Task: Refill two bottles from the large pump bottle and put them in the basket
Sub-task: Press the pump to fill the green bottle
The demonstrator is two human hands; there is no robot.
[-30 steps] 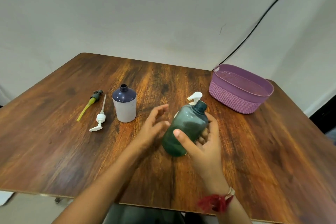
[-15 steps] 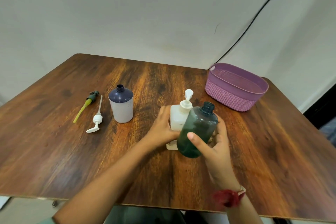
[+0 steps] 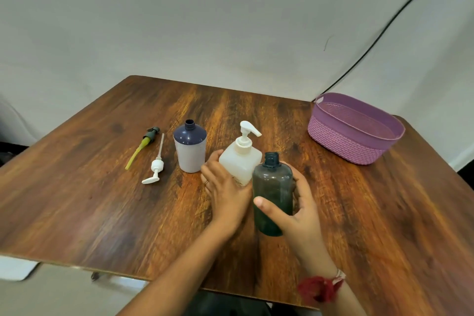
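No text can be read; the small print on the white pump bottle (image 3: 239, 161) is too blurred

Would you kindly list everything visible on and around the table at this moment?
white pump bottle: one, white, table centre, tilted
dark green bottle: one, dark green, uncapped, right beside the pump bottle
navy-topped bottle: one, navy over white, uncapped, upright, left of centre
white pump head: one, white, lying left of that bottle
green pump head: one, green with yellow tube, lying farthest left
basket: one, purple, far right of table
table: one, brown wood
cable: one, black, across the wall behind
bracelet: one, red, right wrist
left hand: grips the white pump bottle
right hand: holds the dark green bottle
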